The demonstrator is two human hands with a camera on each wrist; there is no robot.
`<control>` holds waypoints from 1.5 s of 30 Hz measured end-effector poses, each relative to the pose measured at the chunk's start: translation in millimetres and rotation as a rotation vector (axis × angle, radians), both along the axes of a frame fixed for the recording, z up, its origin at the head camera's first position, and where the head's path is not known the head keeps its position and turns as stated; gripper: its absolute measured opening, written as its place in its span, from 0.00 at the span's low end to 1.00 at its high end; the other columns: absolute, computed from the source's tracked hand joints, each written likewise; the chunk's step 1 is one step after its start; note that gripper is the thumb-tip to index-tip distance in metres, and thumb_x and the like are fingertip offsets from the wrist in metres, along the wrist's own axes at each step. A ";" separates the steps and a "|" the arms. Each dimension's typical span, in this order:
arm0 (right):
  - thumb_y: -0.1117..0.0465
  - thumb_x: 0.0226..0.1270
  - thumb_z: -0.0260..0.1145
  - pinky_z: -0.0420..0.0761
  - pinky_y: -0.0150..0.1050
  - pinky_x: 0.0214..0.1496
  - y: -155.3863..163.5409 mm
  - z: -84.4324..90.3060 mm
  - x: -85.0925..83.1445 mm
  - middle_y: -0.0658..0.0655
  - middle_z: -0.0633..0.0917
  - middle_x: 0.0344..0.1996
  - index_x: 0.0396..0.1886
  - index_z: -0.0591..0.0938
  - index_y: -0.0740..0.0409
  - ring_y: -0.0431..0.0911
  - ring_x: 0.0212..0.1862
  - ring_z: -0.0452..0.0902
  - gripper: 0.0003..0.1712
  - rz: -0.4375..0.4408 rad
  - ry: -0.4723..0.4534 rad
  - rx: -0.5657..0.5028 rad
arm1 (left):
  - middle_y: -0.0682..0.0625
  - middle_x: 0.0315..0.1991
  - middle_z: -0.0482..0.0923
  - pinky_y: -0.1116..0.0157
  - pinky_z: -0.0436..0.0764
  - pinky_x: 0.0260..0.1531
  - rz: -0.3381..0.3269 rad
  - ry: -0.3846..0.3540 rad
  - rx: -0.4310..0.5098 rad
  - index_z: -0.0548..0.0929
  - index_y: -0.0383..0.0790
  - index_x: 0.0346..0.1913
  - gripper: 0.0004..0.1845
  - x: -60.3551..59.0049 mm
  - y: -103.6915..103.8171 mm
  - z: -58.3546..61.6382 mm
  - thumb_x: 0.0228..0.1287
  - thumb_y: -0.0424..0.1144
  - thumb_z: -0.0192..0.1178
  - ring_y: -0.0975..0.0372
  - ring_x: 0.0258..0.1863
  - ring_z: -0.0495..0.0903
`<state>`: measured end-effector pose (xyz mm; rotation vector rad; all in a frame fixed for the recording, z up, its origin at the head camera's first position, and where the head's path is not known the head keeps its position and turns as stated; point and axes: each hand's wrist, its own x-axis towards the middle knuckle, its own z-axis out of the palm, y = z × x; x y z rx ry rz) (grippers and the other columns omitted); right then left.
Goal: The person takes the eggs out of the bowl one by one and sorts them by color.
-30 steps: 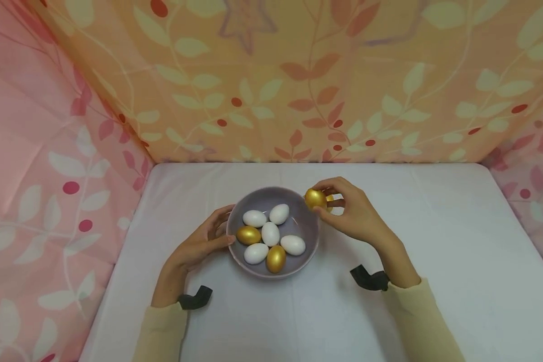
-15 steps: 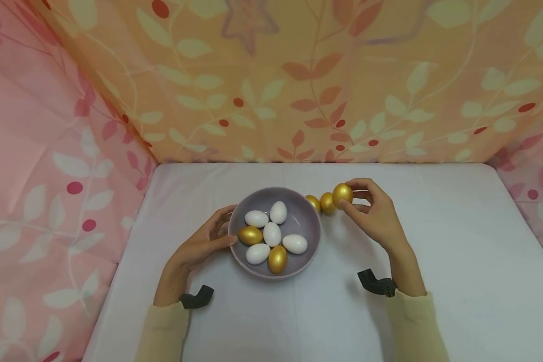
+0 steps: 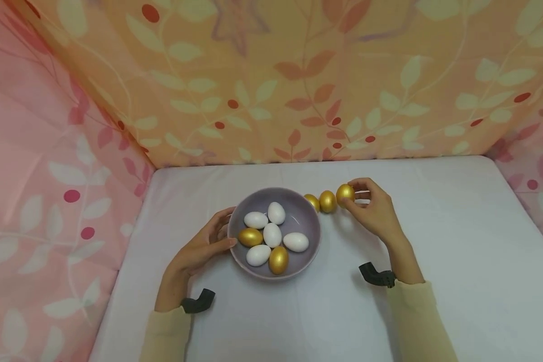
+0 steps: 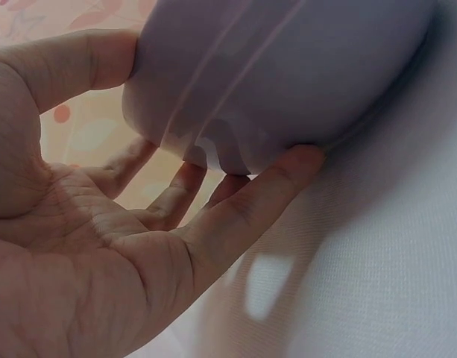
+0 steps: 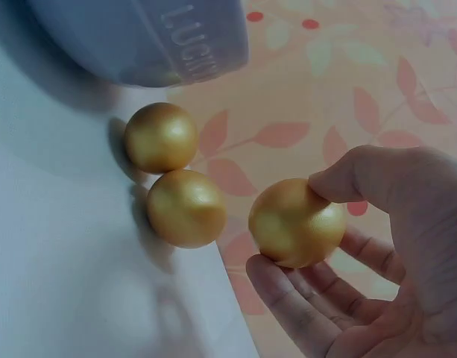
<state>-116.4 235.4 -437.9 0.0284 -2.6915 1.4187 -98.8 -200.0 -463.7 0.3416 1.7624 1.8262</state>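
The right hand (image 3: 374,211) pinched a gold egg (image 3: 345,195) between thumb and fingertips (image 5: 340,183), and that egg stood at the right-hand end of a short row, just beside a second gold egg (image 3: 328,201), with a third gold egg (image 3: 312,202) nearest the bowl (image 3: 307,221). From the right wrist view the held egg (image 5: 297,221) was apart from its neighbour (image 5: 186,207) by a narrow gap; whether it already rested on the table (image 3: 457,241) could not be told. The row ran from the bowl's far right rim outward to the right, so the egg lay directly left of the palm, its long axis roughly upright in the grip. The right hand was plainly the nearer one to all three gold eggs

The left hand (image 3: 203,249) held the bowl's left side, thumb (image 4: 79,63) curled on the rim and fingers (image 4: 243,216) tucked under its wall (image 4: 288,74). Inside the bowl lay five white eggs (image 3: 272,234) and two more gold ones (image 3: 278,259), closely packed. Nothing stood between the right hand and the row; the bowl's rim was the only thing close on the left. Patterned cloth (image 3: 298,75) hung behind and at the sides
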 end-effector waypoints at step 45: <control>0.51 0.74 0.69 0.79 0.60 0.62 0.8 -24.5 -10.2 0.71 0.84 0.58 0.64 0.78 0.64 0.64 0.57 0.83 0.27 -0.003 -0.117 0.176 | 0.41 0.83 0.53 0.67 0.79 0.62 -0.001 0.012 -0.024 0.54 0.52 0.83 0.44 -3.1 -0.8 1.2 0.72 0.31 0.64 0.40 0.83 0.55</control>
